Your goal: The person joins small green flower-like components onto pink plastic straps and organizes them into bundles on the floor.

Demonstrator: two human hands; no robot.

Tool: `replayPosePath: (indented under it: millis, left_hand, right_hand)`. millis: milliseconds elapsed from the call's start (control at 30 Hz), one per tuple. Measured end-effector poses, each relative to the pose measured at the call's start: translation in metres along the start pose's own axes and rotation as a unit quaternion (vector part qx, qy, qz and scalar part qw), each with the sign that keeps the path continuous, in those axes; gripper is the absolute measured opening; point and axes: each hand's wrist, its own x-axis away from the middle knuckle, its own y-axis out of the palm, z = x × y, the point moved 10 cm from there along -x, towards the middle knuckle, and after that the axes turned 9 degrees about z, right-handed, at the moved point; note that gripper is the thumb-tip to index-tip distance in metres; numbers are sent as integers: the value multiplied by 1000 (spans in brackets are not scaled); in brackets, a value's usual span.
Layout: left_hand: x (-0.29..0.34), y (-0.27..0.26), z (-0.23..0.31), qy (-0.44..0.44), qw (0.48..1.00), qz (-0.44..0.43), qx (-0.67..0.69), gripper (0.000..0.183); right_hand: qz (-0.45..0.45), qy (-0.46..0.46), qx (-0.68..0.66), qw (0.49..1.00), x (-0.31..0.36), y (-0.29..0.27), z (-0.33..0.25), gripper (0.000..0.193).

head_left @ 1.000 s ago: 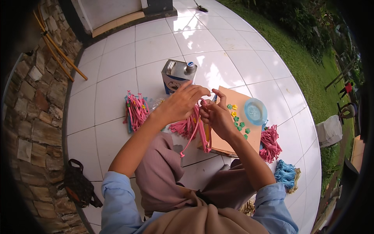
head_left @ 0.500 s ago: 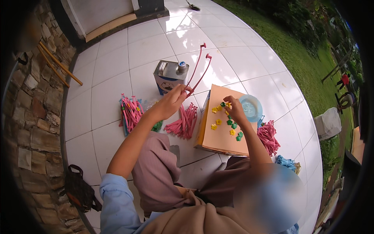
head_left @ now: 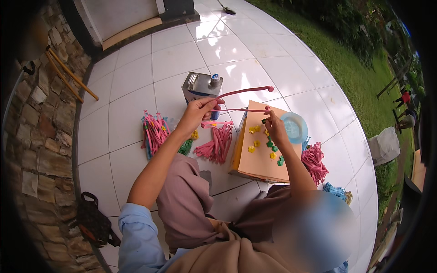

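Crosswise, the pink straps point rightward.

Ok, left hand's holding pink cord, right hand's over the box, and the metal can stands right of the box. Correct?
One thing's off: the can stands left of the box, as the head view shows. Left hand holding pink cord and right hand over the box are right.

The floor has big, shiny white tiles. On it stand a metal can and a box with a flat tan top. Pink bunches lie on both sides of the box. Little yellow flowers, green flowers and a round blue dish sit on top of the box.
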Motion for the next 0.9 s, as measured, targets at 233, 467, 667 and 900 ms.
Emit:
replayPosePath:
  millis: [233,467,667,900]
  left_hand:
    - [6,1,-4,-54,998,19,13,29]
    - [16,30,6,-54,998,-30,-15,30]
    - [19,46,16,-28,998,-48,-23,32]
    - [25,51,32,79,989,-19,-123,28]
  right_hand:
    - [86,158,-267,947,-19,-47,-16,21]
    - [78,192,-465,861,-21,-76,-95,22]
    - [47,224,-548,804,-15,-73,-117,24]
    - [41,99,-381,918,-12,-80,-157,34]
